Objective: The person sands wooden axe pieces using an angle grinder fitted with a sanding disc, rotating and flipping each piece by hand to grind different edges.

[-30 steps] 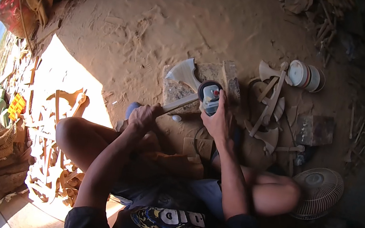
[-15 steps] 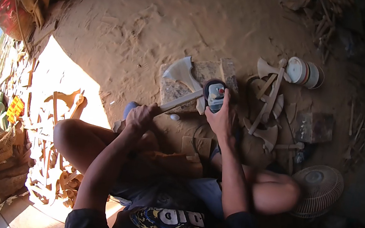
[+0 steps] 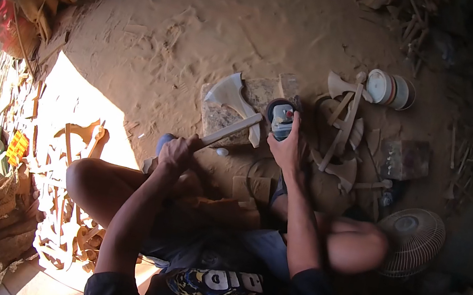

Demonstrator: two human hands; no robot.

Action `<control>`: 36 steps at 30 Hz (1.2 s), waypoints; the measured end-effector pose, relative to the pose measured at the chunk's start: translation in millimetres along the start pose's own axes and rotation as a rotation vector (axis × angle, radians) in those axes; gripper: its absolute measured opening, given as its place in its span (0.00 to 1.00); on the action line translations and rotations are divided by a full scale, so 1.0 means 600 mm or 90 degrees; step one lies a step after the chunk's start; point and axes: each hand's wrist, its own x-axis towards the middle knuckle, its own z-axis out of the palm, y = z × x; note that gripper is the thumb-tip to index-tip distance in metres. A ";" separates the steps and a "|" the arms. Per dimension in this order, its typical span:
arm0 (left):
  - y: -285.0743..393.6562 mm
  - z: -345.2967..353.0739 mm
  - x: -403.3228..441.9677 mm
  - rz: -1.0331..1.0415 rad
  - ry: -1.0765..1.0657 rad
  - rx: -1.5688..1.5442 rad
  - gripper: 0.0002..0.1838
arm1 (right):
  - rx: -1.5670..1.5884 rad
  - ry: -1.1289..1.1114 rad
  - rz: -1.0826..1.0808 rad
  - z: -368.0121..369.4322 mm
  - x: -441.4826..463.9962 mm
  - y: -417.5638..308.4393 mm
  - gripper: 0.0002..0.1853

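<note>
My left hand (image 3: 176,154) is closed around the lower end of a wooden axe (image 3: 228,131), whose handle slants up to the right. Its pale, wide blade lies over a worn block (image 3: 211,119) on the ground. In my right hand (image 3: 287,151) is an angle grinder (image 3: 281,121) with a dark round disc. The disc sits just right of the handle's top end; whether they touch I cannot tell. A small white oval thing (image 3: 222,152) lies below the handle.
Several carved wooden pieces (image 3: 348,125) lie to the right, by a white bucket (image 3: 381,88) on its side. A fan (image 3: 411,242) stands beside my right knee. Wood scraps (image 3: 68,238) are heaped at the left, and dust covers the ground (image 3: 164,17).
The grinder has shifted right relative to the axe, uncovering the handle's top end. My left hand still grips the axe. The whole view has shifted slightly.
</note>
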 end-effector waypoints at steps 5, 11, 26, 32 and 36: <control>-0.022 -0.047 0.028 0.090 -0.189 -0.183 0.13 | 0.130 0.001 0.048 -0.060 -0.008 -0.064 0.50; -0.059 0.043 0.067 -0.001 -0.027 -0.196 0.12 | 0.048 -0.020 -0.013 -0.120 -0.036 -0.123 0.50; -0.009 0.048 0.016 -0.044 0.167 -0.065 0.07 | -0.060 -0.137 -0.152 -0.032 -0.133 -0.190 0.48; 0.000 0.037 0.009 -0.056 0.170 -0.057 0.05 | -0.140 -0.181 -0.099 -0.016 -0.130 -0.189 0.48; -0.004 0.047 0.012 -0.043 0.190 -0.060 0.05 | -0.171 -0.199 -0.082 -0.013 -0.134 -0.198 0.48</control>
